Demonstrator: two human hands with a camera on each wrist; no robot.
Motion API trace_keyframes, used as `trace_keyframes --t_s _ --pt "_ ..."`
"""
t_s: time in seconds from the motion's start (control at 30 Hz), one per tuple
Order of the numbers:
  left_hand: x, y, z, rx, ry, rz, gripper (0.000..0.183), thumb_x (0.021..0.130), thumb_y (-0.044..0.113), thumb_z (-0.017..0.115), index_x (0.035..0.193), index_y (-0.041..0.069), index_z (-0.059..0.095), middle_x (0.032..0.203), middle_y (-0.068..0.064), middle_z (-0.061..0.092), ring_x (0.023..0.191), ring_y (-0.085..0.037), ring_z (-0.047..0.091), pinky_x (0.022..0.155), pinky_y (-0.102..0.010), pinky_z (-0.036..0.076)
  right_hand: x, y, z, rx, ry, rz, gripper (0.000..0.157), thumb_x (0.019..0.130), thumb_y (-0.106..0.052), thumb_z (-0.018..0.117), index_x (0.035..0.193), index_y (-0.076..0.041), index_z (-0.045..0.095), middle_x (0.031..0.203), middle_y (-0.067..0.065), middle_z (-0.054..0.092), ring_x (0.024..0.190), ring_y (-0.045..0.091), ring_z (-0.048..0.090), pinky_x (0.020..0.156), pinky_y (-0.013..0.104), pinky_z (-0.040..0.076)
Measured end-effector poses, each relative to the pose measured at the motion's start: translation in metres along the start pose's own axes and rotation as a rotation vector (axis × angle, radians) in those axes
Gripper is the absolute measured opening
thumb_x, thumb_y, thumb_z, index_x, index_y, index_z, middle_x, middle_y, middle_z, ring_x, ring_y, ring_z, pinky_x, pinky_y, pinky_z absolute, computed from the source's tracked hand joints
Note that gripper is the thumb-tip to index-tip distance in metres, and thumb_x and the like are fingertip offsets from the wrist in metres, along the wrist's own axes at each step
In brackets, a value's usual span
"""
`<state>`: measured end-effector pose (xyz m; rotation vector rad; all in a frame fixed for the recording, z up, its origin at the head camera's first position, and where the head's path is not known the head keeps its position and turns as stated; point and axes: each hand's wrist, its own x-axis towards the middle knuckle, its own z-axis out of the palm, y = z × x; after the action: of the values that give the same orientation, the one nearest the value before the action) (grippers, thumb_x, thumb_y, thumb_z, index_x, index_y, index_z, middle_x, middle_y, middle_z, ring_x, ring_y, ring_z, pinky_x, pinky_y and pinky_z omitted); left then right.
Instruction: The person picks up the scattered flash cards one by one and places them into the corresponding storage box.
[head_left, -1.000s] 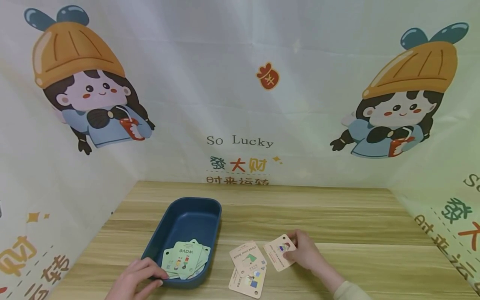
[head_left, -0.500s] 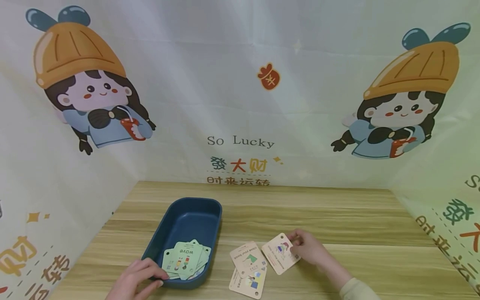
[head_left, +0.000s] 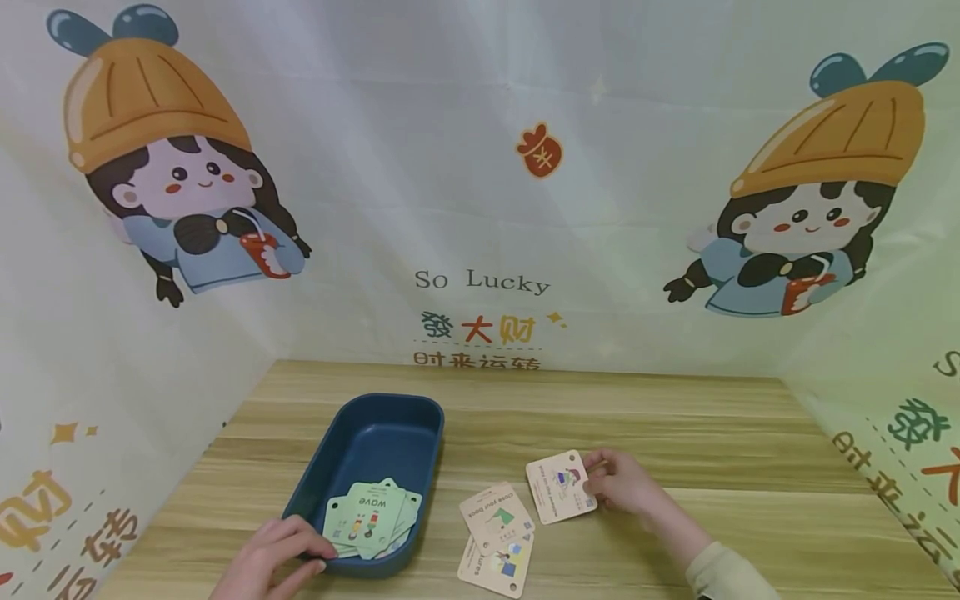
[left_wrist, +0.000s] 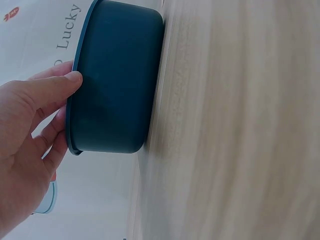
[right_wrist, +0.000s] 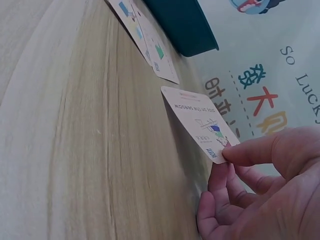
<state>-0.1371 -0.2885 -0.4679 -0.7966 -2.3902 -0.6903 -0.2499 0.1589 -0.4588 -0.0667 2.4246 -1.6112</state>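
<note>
Seesaw card (head_left: 557, 488) has turned, one edge pinched in right grip (head_left: 621, 483).

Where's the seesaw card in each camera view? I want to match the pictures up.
Head: the seesaw card is in the lower part, a little right of centre, pinched by the right hand.
Left wrist: not in it.
Right wrist: right of centre, at about mid-height.
Shared landmark: the blue tray, lower left of centre, upper left and top edge respectively.

I see the left hand (head_left: 273, 554) pinching, thumb (left_wrist: 55, 88) opposite fingers (left_wrist: 56, 150) — the right hand (head_left: 621, 483) pinches too, bare wrist (head_left: 666, 529) running into a pale sleeve (head_left: 726, 573).
</note>
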Motion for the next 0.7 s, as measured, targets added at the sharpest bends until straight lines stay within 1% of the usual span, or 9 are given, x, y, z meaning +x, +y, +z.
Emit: trace_keyframes --t_s 0.13,0.27,0.57,0.7 --pt "0.0 0.0 0.0 0.001 0.002 0.003 0.021 0.081 0.019 0.08 0.091 0.034 0.068 0.085 0.014 0.063 0.08 0.004 0.046 0.07 -0.01 0.035 -0.001 -0.005 0.001 0.002 0.013 0.039 0.035 0.08 0.006 0.064 0.113 0.004 0.056 0.086 0.009 0.061 0.068 0.015 0.057 0.058 0.026 0.045" --pt "0.0 0.001 0.0 -0.001 -0.006 -0.007 0.022 0.081 0.018 0.08 0.091 0.033 0.068 0.085 0.013 0.063 0.08 0.004 0.046 0.069 -0.012 0.036 -0.003 -0.01 0.002 0.002 0.017 0.06 0.035 0.08 0.004 0.065 0.114 0.002 0.057 0.089 0.009 0.062 0.07 0.016 0.058 0.06 0.027 0.045" --pt "0.0 0.0 -0.001 -0.012 -0.007 -0.008 0.012 0.086 0.024 0.076 0.091 0.033 0.069 0.084 0.011 0.063 0.079 0.003 0.047 0.068 -0.012 0.036 -0.003 -0.018 0.0 0.023 -0.015 0.041 0.035 0.082 0.003 0.063 0.116 0.003 0.056 0.088 0.008 0.062 0.069 0.014 0.056 0.058 0.026 0.043" --pt "0.0 0.001 -0.001 -0.012 -0.019 -0.011 0.01 0.088 0.027 0.074 0.092 0.035 0.068 0.085 0.012 0.063 0.08 0.003 0.047 0.067 -0.013 0.037 -0.002 -0.023 -0.002 0.017 -0.034 0.027 0.036 0.083 0.002 0.062 0.118 0.003 0.055 0.091 0.01 0.063 0.072 0.015 0.058 0.06 0.028 0.046"
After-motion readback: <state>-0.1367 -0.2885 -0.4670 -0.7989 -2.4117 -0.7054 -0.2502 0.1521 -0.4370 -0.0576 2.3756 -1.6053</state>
